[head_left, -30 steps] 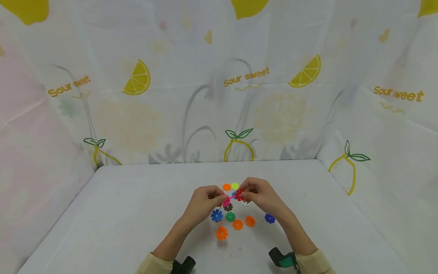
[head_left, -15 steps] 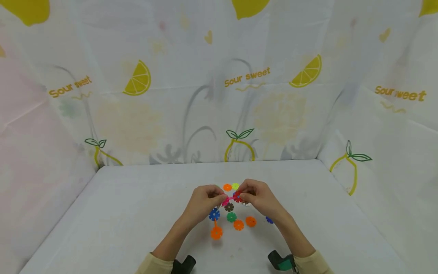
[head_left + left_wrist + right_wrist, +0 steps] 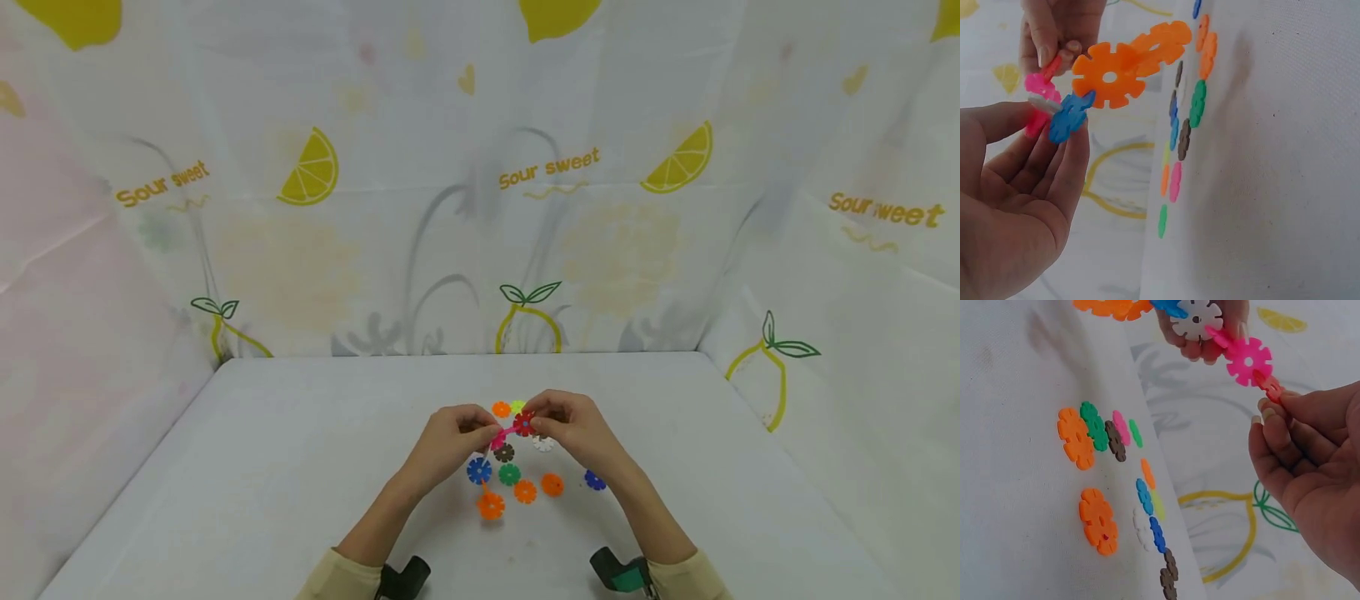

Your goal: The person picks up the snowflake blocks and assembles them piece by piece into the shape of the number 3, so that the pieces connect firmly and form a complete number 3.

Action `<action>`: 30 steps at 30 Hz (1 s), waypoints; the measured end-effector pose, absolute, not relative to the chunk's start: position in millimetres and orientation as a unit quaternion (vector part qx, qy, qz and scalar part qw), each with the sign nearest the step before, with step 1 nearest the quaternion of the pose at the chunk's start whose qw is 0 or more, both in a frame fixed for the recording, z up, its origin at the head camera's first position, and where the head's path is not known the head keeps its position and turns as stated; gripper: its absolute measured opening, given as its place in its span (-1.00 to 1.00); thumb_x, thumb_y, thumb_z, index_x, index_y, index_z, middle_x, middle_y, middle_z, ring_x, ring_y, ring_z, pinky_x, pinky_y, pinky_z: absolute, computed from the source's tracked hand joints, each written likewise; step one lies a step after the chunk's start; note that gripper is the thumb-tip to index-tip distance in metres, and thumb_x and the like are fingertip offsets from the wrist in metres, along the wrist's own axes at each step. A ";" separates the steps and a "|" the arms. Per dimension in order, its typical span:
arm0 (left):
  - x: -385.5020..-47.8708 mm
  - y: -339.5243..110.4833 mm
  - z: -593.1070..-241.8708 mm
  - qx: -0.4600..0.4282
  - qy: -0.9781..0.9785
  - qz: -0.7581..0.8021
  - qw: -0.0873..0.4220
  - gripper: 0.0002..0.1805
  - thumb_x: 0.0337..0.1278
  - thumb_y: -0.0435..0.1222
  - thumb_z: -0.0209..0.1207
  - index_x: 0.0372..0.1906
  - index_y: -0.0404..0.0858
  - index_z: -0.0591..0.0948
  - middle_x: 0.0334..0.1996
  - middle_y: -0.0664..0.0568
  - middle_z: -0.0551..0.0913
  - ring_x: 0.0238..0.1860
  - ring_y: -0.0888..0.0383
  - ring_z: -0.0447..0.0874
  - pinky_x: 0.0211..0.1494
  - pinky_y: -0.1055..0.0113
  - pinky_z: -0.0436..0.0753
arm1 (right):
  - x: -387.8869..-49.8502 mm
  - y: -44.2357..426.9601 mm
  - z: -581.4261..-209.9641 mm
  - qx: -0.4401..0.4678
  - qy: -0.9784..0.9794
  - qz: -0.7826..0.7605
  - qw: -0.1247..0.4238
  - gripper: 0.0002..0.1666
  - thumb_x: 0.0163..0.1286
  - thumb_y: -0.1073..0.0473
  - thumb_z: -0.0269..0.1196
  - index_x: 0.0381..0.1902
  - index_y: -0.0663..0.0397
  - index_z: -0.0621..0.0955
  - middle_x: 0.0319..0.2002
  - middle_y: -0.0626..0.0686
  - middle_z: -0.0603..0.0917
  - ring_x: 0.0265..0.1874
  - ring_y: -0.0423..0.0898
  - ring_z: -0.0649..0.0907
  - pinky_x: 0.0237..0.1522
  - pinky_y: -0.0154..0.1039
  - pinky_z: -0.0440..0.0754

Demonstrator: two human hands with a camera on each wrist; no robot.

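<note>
A chain of notched plastic snowflake discs hangs between the two hands. In the right wrist view it runs from orange through a blue disc (image 3: 1169,307) and a white disc (image 3: 1197,320) to a pink disc (image 3: 1249,361) and a red disc (image 3: 524,422). My left hand (image 3: 448,439) pinches the chain around its pink and white part; the exact contact is partly hidden. At the other end, my right hand (image 3: 576,427) pinches the red disc, which joins the pink one. Orange discs (image 3: 1109,75) dangle toward me from the blue disc, above the table.
Loose discs lie on the white table (image 3: 285,475) beneath the hands: a green disc (image 3: 509,474), a brown disc (image 3: 1115,441), an orange disc (image 3: 552,484), a dark blue disc (image 3: 596,480) and several others. A lemon-print cloth (image 3: 420,250) encloses the back and sides.
The dangling orange and blue end swung left, then back right. The red disc dipped slightly and rose again between the fingers. Both hands keep their holds nearly in place.
</note>
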State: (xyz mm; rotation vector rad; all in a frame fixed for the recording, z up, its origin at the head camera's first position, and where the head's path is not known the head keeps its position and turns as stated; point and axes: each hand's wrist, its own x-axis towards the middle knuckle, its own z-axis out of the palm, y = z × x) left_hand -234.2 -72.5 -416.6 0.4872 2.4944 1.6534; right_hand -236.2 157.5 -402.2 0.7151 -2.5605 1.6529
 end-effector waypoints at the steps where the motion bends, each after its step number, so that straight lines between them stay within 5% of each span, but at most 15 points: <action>1: -234.2 -72.3 -417.1 0.162 0.822 0.543 0.057 -0.81 0.30 -0.11 0.23 -0.24 -0.14 0.71 -0.41 0.04 0.70 -0.34 0.16 0.66 -0.16 0.25 0.68 | -236.5 157.6 -402.5 0.231 -0.817 0.529 0.005 -0.84 0.41 0.29 0.23 -0.10 0.18 0.67 -0.30 0.18 0.74 -0.39 0.00 0.68 -0.28 -0.32 0.69; 5: -233.6 -71.1 -418.0 0.168 0.824 0.537 0.059 -0.79 0.30 -0.08 0.23 -0.20 -0.13 0.71 -0.34 0.08 0.72 -0.29 0.18 0.67 -0.10 0.19 0.70 | -237.0 155.9 -403.5 0.246 -0.813 0.528 0.000 -0.88 0.41 0.28 0.22 -0.15 0.17 0.66 -0.31 0.17 0.73 -0.41 -0.14 0.67 -0.28 -0.32 0.69; 13: -232.5 -69.9 -417.0 0.175 0.821 0.539 0.067 -0.74 0.27 -0.04 0.25 -0.17 -0.13 0.73 -0.29 0.09 0.74 -0.24 0.17 0.65 -0.11 0.24 0.68 | -234.7 150.0 -403.3 0.233 -0.825 0.515 -0.022 -0.91 0.42 0.28 0.20 -0.20 0.10 0.65 -0.34 0.11 0.69 -0.33 0.28 0.64 -0.27 -0.20 0.70; 22: -233.4 -69.5 -419.5 0.185 0.821 0.535 0.066 -0.77 0.27 -0.03 0.26 -0.22 -0.09 0.74 -0.30 0.08 0.76 -0.30 0.21 0.66 -0.18 0.41 0.66 | -232.9 147.6 -404.2 0.250 -0.815 0.521 -0.037 -0.89 0.45 0.28 0.18 -0.17 0.14 0.65 -0.31 0.15 0.70 -0.30 0.28 0.66 -0.19 -0.14 0.73; 26: -233.3 -70.4 -420.4 0.178 0.825 0.535 0.042 -0.78 0.29 -0.07 0.25 -0.22 -0.12 0.74 -0.30 0.05 0.76 -0.30 0.21 0.66 -0.21 0.43 0.66 | -231.8 148.8 -403.5 0.239 -0.830 0.502 -0.049 -0.87 0.42 0.27 0.20 -0.13 0.11 0.66 -0.26 0.18 0.71 -0.29 0.21 0.70 -0.15 -0.05 0.74; 30: -234.3 -71.3 -419.4 0.166 0.826 0.537 0.026 -0.79 0.29 -0.08 0.25 -0.22 -0.12 0.75 -0.30 0.06 0.76 -0.29 0.19 0.65 -0.20 0.40 0.66 | -231.8 152.8 -402.9 0.230 -0.857 0.458 -0.057 -0.85 0.36 0.30 0.24 -0.13 0.12 0.67 -0.21 0.21 0.72 -0.29 -0.03 0.69 -0.16 -0.19 0.73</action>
